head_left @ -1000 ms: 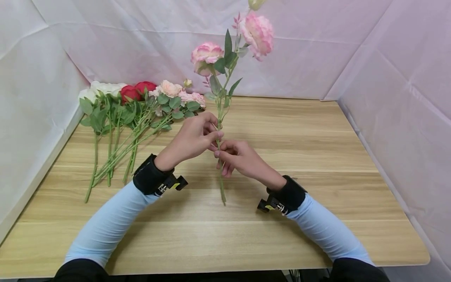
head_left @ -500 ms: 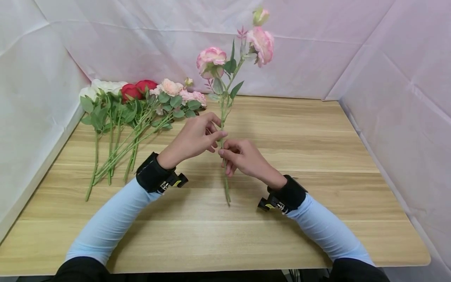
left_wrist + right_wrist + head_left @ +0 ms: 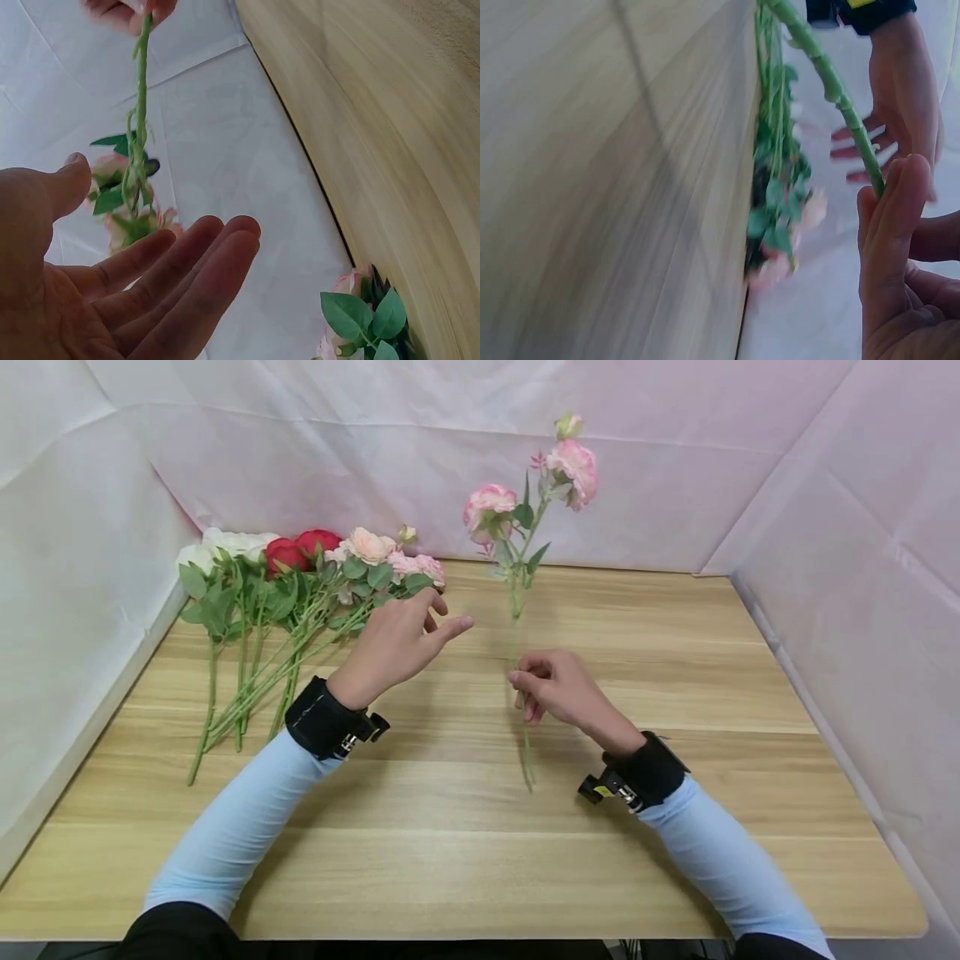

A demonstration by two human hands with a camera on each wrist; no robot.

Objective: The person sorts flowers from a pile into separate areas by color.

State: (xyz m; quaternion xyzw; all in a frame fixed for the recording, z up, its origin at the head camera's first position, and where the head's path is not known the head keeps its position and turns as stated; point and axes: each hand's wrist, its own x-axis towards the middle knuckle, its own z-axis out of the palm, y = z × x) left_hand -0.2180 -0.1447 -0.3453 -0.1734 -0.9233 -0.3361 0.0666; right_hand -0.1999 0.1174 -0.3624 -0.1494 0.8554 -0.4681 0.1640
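Observation:
In the head view my right hand point(image 3: 561, 692) pinches the green stem of a pink artificial flower point(image 3: 573, 472) and holds it upright over the table. Two full pink blooms and a bud top the stem, with leaves below them. My left hand point(image 3: 397, 639) is apart from it on the left, fingers relaxed and holding nothing. The left wrist view shows that palm with its fingers spread, and the pinched stem point(image 3: 141, 90) beyond. In the right wrist view the stem point(image 3: 832, 82) runs down into my right thumb and fingers.
On the table's left lies a row of artificial flowers: white ones point(image 3: 232, 543), red ones point(image 3: 287, 555) and pale pink ones point(image 3: 370, 547), stems toward me. White cloth walls point(image 3: 637, 510) enclose the wooden table point(image 3: 675, 860) at the back and sides.
My left hand has let go of the stem and moved left. My right hand has carried the pink flower to the right and slightly lower. The row of flowers has not moved.

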